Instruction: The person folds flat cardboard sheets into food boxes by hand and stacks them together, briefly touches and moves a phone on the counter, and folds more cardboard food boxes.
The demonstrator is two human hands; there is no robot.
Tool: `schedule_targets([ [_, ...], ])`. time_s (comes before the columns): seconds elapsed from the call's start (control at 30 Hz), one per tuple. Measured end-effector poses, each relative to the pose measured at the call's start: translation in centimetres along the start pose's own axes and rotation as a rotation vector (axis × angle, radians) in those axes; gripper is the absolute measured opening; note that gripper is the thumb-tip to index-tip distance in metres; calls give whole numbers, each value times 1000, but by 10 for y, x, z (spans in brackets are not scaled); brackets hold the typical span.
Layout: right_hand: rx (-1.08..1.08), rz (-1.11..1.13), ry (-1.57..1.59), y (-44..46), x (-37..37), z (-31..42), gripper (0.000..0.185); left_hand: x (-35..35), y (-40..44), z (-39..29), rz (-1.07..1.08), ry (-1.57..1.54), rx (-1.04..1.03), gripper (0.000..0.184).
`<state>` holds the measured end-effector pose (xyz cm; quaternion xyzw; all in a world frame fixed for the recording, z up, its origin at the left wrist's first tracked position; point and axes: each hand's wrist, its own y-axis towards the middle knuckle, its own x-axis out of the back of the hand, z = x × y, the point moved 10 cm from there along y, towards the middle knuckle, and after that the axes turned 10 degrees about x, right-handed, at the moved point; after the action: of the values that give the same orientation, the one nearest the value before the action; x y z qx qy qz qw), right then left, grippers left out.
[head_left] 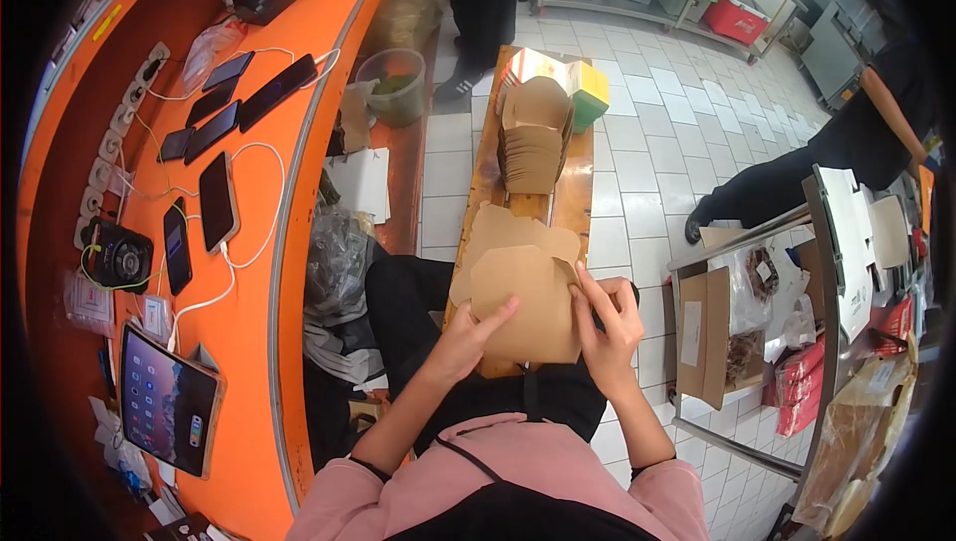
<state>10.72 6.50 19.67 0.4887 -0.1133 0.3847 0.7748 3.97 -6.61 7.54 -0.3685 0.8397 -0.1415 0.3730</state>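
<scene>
A brown cardboard takeaway box (526,292) is between my hands above the wooden bench (576,212), its flaps partly open. My left hand (472,339) grips its near left side, with the thumb lying on the panel. On the other side, my right hand (605,320) pinches the right edge, thumb and fingers close together at a side flap. Farther along the bench stands a nested stack of similar brown boxes (535,157). Behind that stack sits a yellow and green carton (589,93). The undersides of the held box are hidden.
At left, an orange counter (254,342) carries several charging phones (216,200), a tablet (169,397) and a power strip (112,147). A metal rack (742,456) with boxes and bags stands close on my right. One person (817,147) is beyond it; another person (483,3) stands ahead.
</scene>
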Motion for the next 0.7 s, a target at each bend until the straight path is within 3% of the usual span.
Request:
schedule_targets([
  [0.1, 65, 22, 30, -1, -1, 7, 41, 0, -3, 1, 30, -60, 106, 36],
  [0.17, 248, 106, 42, 1, -8, 25, 40, -3, -3, 4, 62, -71, 121, 35],
  [0.23, 242, 162, 49, -2, -13, 25, 42, 1, -2, 1, 9, 0, 63, 34],
  [0.3, 106, 245, 175, -2, -23, 14, 43, 3, 0, 5, -8, -6, 88, 34],
  [0.4, 196, 370, 167, 2, -28, 22, 38, 4, 1, 10, -12, -23, 123, 34],
  [0.6, 156, 602, 150, -11, -47, 12, 23, 2, 1, 15, -38, -67, 113, 33],
  [0.7, 128, 535, 194, -9, -46, 9, 19, 0, -3, 10, -41, -90, 115, 33],
])
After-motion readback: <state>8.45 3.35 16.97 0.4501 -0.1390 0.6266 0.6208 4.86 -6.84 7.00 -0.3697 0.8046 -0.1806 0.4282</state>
